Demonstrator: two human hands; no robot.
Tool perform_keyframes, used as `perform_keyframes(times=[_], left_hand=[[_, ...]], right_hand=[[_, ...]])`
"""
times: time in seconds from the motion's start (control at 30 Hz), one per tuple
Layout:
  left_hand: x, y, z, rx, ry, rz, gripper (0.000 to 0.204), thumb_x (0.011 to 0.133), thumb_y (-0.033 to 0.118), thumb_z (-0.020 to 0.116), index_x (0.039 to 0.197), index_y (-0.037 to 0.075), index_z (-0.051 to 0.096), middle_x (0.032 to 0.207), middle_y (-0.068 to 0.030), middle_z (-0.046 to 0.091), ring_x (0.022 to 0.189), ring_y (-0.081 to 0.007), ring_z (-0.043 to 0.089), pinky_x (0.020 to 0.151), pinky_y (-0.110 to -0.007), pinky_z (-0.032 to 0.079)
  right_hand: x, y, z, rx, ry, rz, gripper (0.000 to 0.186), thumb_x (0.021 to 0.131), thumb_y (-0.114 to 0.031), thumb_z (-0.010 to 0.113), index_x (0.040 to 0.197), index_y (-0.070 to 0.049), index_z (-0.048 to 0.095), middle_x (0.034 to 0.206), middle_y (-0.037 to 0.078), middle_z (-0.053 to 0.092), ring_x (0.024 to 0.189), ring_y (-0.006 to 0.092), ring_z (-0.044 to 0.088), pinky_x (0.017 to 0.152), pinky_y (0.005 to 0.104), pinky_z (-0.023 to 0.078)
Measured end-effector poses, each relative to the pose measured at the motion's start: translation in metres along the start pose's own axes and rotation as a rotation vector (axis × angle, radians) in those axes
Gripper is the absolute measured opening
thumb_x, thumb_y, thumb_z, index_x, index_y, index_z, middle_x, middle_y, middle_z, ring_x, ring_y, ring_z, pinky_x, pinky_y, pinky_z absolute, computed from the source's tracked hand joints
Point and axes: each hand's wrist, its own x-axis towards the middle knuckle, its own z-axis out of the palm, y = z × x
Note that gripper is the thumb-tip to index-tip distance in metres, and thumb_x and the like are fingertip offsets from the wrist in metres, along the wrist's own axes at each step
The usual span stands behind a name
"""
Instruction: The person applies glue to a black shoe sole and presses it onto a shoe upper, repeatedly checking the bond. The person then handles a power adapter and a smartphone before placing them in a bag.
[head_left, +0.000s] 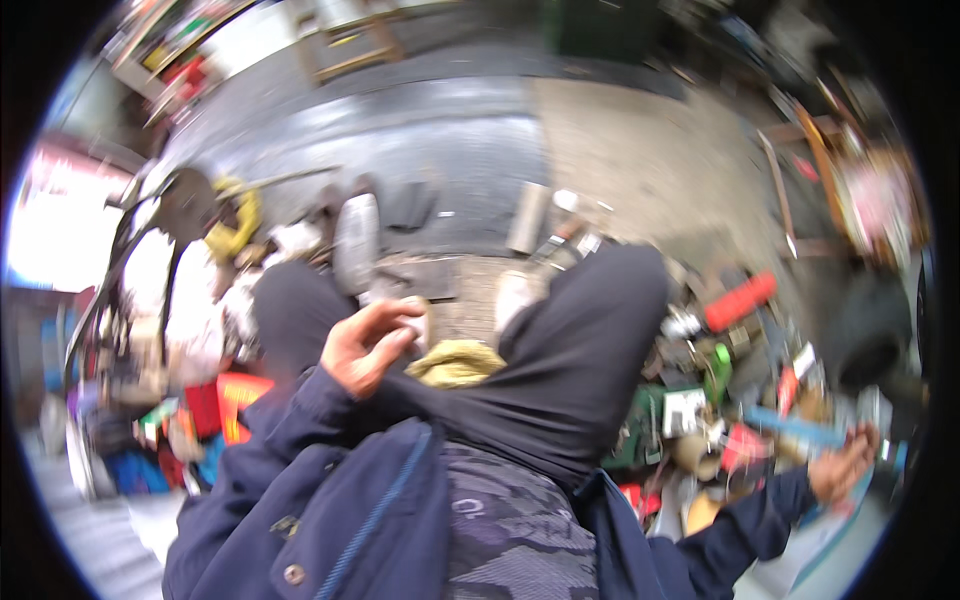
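My left hand (366,347) hovers over my left thigh, its thumb and fingers apart with nothing between them. Out to the far right, my right hand (843,466) reaches in among a clutter of tools and parts. It is smeared by motion, so I cannot make out whether its fingers grip anything. Close to it lies a long light-blue strip (792,426), and a clear container (874,408) stands just beyond. Between my legs shows a piece of yellowish cloth (457,364).
A red cylinder (740,302) and a bright green object (717,373) lie in the pile on my right. Bags and a black metal frame (118,270) crowd the left. On the floor ahead are a grey block (527,217) and a dark mat (450,150).
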Motion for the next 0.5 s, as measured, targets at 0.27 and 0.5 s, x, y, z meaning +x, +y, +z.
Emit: perform_keyframes(times=[0.27,0.5], left_hand=[[-0.125,-0.039,-0.13,0.101,1.015,0.246,0.01,0.099,0.01,0.059,0.105,0.005,0.066,0.076,0.0026,0.059,0.062,-0.0032,0.05,0.056,-0.02,0.041],[-0.325,-0.19,-0.088,-0.02,0.945,-0.782,0.018,0.087,0.017,0.07,0.102,0.007,0.067,0.077,-0.0074,0.069,0.063,-0.0187,0.067,0.056,-0.034,0.052]], right_hand=[[-0.081,-0.263,0.29,0.55,-0.76,-0.015,0.03,0.102,-0.005,0.049,0.129,0.005,0.058,0.117,0.013,0.064,0.093,0.0146,0.058,0.079,0.0261,0.047],[-0.152,-0.311,0.406,0.473,-1.382,-0.183,0.033,0.099,-0.009,0.058,0.131,-0.004,0.06,0.111,0.005,0.064,0.089,0.0101,0.058,0.073,0.0216,0.046]])
